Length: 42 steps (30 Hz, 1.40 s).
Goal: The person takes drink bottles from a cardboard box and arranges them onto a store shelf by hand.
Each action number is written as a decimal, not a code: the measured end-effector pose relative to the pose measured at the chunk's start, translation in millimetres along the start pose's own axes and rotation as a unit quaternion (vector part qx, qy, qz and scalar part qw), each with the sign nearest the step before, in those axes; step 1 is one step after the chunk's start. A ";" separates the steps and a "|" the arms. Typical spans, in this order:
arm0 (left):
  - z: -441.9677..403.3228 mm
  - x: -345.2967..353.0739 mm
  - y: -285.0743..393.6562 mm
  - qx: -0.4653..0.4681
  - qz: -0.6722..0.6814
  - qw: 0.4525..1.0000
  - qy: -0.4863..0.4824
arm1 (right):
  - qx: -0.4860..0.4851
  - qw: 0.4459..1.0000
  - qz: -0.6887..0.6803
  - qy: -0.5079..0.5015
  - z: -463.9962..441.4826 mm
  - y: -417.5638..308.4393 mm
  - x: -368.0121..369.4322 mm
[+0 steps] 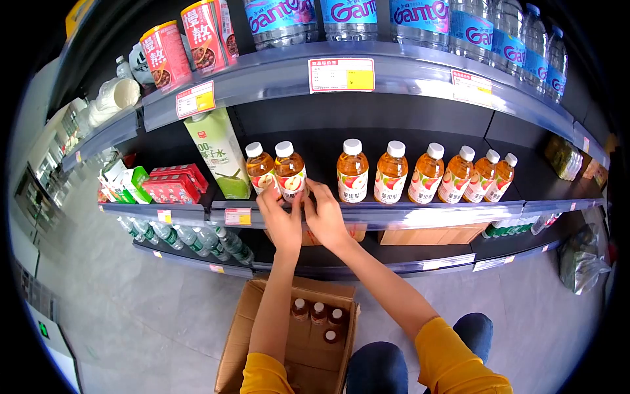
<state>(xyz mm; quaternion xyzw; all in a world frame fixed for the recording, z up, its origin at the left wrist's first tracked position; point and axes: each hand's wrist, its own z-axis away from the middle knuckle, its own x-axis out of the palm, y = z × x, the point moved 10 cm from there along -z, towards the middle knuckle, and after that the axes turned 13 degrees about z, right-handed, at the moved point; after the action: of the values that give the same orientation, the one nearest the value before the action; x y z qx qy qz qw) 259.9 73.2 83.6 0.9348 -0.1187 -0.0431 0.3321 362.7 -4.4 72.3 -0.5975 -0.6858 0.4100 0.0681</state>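
Bottles [289,170]: paired upright on the middle shelf [420,214], left of centre
Left hand [283,220], right hand [327,217]: fingers half-curled against them; grip unclear
Handling: probably weighty, stiff, slick
Hold: round the label [291,183]

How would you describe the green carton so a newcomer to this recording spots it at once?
Start at the middle shelf, directly below the one bearing the big water bottles. Toward its left, between the small red boxes and the white-capped bottles, stands the green carton. Unlike both neighbours, it is tall and boxy, with pale green sides.
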 end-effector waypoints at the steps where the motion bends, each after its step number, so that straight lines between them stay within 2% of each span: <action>1: 4.6 -1.8 3.1 0.007 -0.058 0.998 0.000 | -0.019 0.999 -0.024 0.039 5.6 -9.3 -17.9; 2: 6.9 1.8 4.8 0.007 -0.056 0.998 0.001 | -0.032 0.998 0.010 0.061 10.7 -16.6 -36.2; 4: 18.4 26.8 17.2 0.035 0.016 0.997 -0.067 | -0.026 0.990 0.036 0.133 20.3 -16.6 -74.7; 6: 25.2 52.1 25.0 0.007 0.094 0.989 -0.114 | -0.006 0.982 0.074 0.172 21.9 1.5 -97.9; 8: 31.7 71.4 22.1 0.023 0.078 0.987 -0.136 | 0.004 0.983 0.082 0.163 22.1 11.8 -104.0; 10: 33.7 81.1 23.8 0.017 0.078 0.986 -0.145 | 0.023 0.994 0.043 0.096 22.6 22.5 -89.6; 12: 37.9 93.8 17.8 -0.028 0.068 0.980 -0.182 | 0.048 0.994 0.069 0.072 24.6 29.9 -85.0; 14: 36.0 95.0 20.5 -0.024 0.056 0.984 -0.169 | 0.073 0.992 0.094 0.046 22.0 35.2 -80.5; 16: 33.2 93.9 17.2 -0.058 0.064 0.984 -0.153 | 0.105 0.991 0.073 0.035 18.1 39.8 -81.1; 18: 31.3 92.3 18.0 -0.061 0.062 0.986 -0.143 | 0.057 0.992 0.100 0.048 14.1 37.3 -81.9; 22: 25.9 84.4 15.1 -0.059 0.064 0.989 -0.122 | 0.065 0.994 0.072 0.057 11.8 42.3 -75.4; 24: 24.5 79.2 14.8 -0.050 0.044 0.990 -0.124 | 0.035 0.993 0.082 0.072 10.0 36.6 -71.8; 27: 21.3 71.6 9.4 -0.053 0.055 0.990 -0.117 | 0.045 0.997 0.039 0.045 7.4 38.0 -58.6; 32: 16.8 62.4 2.6 -0.041 0.054 0.991 -0.118 | 0.023 0.998 0.046 0.037 5.7 29.0 -45.7; 37: 14.5 51.5 5.8 -0.026 -0.021 0.994 -0.103 | 0.028 0.998 0.035 0.032 5.7 24.1 -39.0; 42: 13.9 45.2 13.5 -0.052 0.031 0.995 -0.085 | 0.041 0.999 0.012 0.014 8.7 27.4 -39.6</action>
<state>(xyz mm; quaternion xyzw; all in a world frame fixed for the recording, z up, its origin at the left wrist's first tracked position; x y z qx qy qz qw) 298.8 43.2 81.2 0.9051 -0.1731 -0.1177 0.3701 389.5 -44.6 64.7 -0.6082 -0.6603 0.4297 0.0974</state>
